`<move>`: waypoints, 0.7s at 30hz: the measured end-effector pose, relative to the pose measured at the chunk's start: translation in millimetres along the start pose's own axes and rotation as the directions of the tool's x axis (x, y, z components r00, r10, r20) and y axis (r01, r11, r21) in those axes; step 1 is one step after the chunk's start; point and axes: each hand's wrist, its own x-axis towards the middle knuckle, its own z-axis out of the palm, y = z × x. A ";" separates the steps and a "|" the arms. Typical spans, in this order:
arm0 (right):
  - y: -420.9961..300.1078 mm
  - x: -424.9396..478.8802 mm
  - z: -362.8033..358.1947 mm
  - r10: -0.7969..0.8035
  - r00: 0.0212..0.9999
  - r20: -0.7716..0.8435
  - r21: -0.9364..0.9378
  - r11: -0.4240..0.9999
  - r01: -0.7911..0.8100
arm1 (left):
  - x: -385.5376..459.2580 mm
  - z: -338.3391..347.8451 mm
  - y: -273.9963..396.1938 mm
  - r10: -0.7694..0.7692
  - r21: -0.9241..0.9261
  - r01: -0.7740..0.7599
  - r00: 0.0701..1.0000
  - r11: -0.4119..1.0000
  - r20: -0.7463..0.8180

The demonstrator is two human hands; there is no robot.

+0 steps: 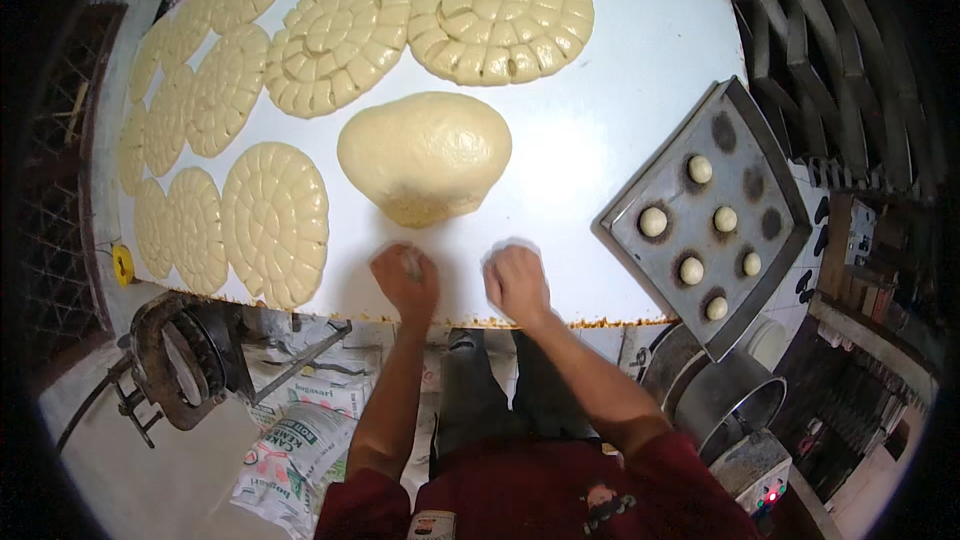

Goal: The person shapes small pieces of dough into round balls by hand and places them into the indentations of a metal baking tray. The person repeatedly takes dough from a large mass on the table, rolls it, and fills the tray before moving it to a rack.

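My left hand (406,281) is curled, back upward, near the table's front edge. A small pale patch shows by its thumb, too blurred to name. To its right my right hand (517,283) is also curled over the tabletop, its fingers folded under. Whatever lies beneath either palm is hidden. Just beyond my hands, apart from both, rests a large smooth lump of dough (427,150), narrower and rougher on the near side. Flat dough rounds, scored into rings of small pieces, lie beyond it, one a scored round (501,15), and to the left another scored round (275,225).
A dark metal baking tray (776,292) with several small dough balls (691,271) overhangs the white table's (570,187) right corner. Below stand a metal pot (739,397) and printed flour bags (300,457). A clamp-like iron machine (176,360) is left; stacked metal pans (817,67) are right.
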 end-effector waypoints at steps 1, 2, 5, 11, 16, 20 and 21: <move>-1.2 -30.5 -4.7 -0.088 0.992 0.092 0.065 0.995 0.082 | -10.6 -13.6 -11.8 0.062 -0.072 -0.057 0.995 0.996 0.076; 13.3 -53.6 -23.2 -0.141 0.971 0.194 0.143 0.983 0.114 | -20.9 -34.1 -34.8 0.125 -0.147 -0.102 0.979 0.984 0.160; 54.2 -9.6 -45.9 -0.095 0.984 0.148 0.012 0.996 0.094 | 3.5 -46.3 -77.6 -0.095 -0.047 0.104 0.982 0.993 0.164; -1.2 -24.2 1.2 -0.021 0.998 -0.060 0.089 0.996 0.027 | -7.9 -31.7 -34.3 0.154 -0.173 -0.124 0.973 0.977 0.173; 15.6 30.7 -9.3 0.110 0.961 -0.256 -0.211 0.963 -0.166 | 34.9 -27.0 -58.1 0.086 -0.156 -0.058 0.980 0.986 0.179; -19.4 -28.1 29.5 0.076 0.974 -0.211 -0.047 0.995 -0.088 | -8.0 -42.8 -43.7 0.260 -0.271 -0.193 0.936 0.943 0.238; -4.9 -51.3 13.1 -0.024 0.993 -0.116 0.009 1.000 0.025 | -13.7 -57.4 -67.4 0.385 -0.381 -0.260 0.873 0.887 0.301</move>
